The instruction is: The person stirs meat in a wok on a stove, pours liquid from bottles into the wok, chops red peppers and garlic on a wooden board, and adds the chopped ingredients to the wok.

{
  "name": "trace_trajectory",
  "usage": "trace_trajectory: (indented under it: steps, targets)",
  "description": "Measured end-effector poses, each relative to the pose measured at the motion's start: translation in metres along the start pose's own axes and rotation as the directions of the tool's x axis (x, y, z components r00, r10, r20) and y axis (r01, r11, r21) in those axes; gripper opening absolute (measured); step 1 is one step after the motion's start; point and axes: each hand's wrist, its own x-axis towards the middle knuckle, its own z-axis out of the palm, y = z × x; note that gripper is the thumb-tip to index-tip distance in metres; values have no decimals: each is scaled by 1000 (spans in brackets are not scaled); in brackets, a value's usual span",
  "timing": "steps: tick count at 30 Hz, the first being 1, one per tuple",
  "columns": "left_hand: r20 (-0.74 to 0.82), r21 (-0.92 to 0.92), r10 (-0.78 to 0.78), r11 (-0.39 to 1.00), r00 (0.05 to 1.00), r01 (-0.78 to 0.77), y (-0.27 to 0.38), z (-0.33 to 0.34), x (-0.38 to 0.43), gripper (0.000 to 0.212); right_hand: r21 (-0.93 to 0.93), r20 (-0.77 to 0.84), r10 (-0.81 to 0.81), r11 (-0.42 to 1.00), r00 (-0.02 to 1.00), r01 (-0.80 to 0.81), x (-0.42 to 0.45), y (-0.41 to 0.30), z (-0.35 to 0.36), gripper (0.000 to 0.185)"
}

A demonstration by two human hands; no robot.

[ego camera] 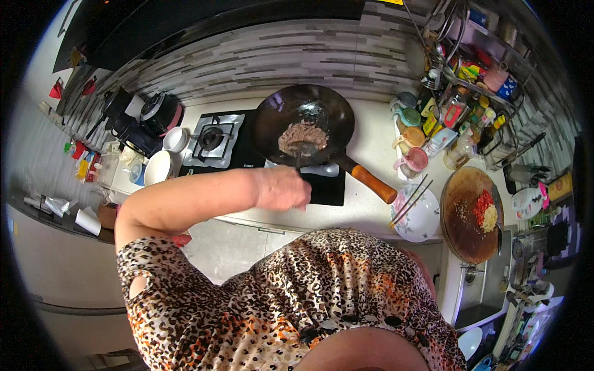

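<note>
My left hand is closed around the handle of a cooking spatula, its blade down in the meat. Loose browned minced meat lies in the bottom of a dark wok. The wok sits over the right burner of a black gas hob. Its wooden handle points toward the front right, with no hand on it. My right hand is out of view. Right of the handle, a pair of chopsticks rests across a white flowered plate.
A round wooden chopping board bears chopped red pepper, a pale chopped heap and a knife, partly over the sink. Seasoning jars and bottles crowd the back right. Left are a bare burner, white bowls and a rice cooker.
</note>
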Motion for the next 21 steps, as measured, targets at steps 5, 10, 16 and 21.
trace_trajectory:
  steps: [5, 10, 16, 21]
  targets:
    - [-45, 337, -58, 939, 997, 70, -11, 16, 15, 12, 47, -11, -51, 998, 999, 51, -6, -2, -2, 36]
    - [-6, 218, -81, 973, 997, 81, -39, 34, 23, 12, -147, 41, -80, 985, 996, 86, -7, -9, -3, 38]
    - [-82, 119, -115, 985, 990, 124, -27, 26, 23, 14, -185, -43, -68, 981, 997, 59, -1, -6, 4, 32]
    - [-86, 219, -254, 938, 963, 267, -26, 10, 26, 15, -151, -25, -71, 986, 997, 66, 0, -6, 3, 31]
